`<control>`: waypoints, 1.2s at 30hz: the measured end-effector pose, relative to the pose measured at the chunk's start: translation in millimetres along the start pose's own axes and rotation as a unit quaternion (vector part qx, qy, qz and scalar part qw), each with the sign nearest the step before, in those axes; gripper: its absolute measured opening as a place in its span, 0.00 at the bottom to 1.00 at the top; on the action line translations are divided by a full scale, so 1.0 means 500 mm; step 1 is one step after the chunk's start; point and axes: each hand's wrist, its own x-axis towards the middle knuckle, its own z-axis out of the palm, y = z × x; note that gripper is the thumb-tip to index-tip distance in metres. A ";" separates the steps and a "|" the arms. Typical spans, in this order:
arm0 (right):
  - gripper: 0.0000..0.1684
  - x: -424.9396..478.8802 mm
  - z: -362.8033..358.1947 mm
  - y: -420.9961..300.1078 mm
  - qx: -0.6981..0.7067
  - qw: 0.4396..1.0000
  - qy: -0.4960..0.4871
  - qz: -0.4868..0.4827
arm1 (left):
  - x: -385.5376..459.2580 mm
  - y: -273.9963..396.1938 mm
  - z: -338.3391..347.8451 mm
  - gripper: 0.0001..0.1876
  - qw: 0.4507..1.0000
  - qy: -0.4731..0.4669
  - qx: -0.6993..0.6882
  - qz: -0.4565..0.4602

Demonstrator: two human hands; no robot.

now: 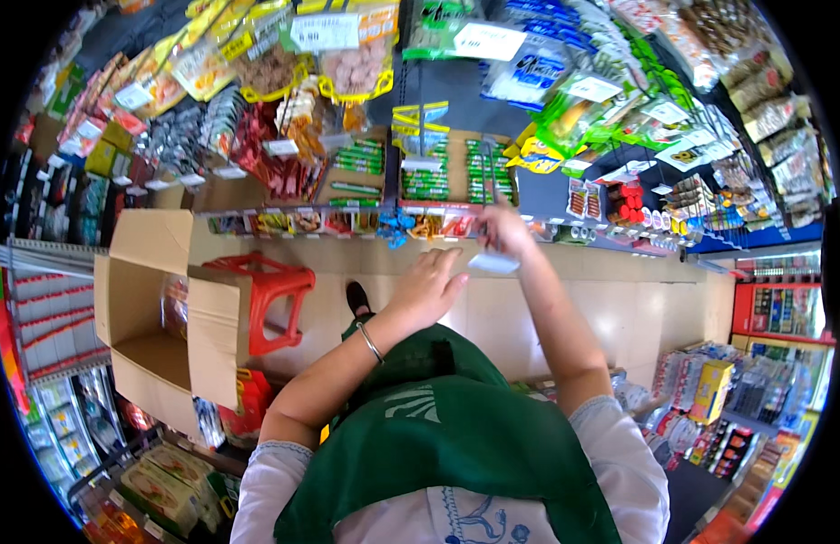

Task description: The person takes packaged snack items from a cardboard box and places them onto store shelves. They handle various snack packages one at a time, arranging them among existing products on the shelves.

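My right hand [507,234], blurred, has its fingers curled around the front part of a metal display hook [488,170] that reaches back to the shelf. A white price tag [493,262] shows just below that hand. Something small and dark red sits by the fingers, too blurred to name. My left hand [428,285] is held over the floor with nothing in it, fingers extended and thumb apart. Behind the hook, green-wrapped sticks [478,170] lie in rows in a cardboard tray [457,163]. More green-wrapped sticks [359,158] lie in the tray to its left.
Hanging snack bags [357,68] and blue-white packets [529,68] crowd the rack above. An open cardboard box [155,360] stands at left by a red plastic stool [284,299]. Stacked goods [712,387] are at right. Tiled floor [597,285] lies below the shelf.
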 end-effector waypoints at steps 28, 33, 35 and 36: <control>0.32 0.313 -0.002 -0.211 -0.126 0.989 0.019 -0.079 | -0.204 -0.175 0.029 0.12 0.960 0.015 -0.137 -0.246; 0.25 0.349 -0.016 -0.218 -0.097 0.995 -0.011 -0.032 | -0.200 -0.171 0.036 0.12 0.956 -0.013 -0.133 -0.263; 0.22 0.355 -0.015 -0.220 -0.109 0.994 -0.019 0.003 | -0.204 -0.176 0.041 0.12 0.953 -0.018 -0.138 -0.269; 0.21 0.352 -0.013 -0.230 -0.115 0.993 -0.021 0.014 | -0.209 -0.179 0.046 0.12 0.955 -0.018 -0.130 -0.265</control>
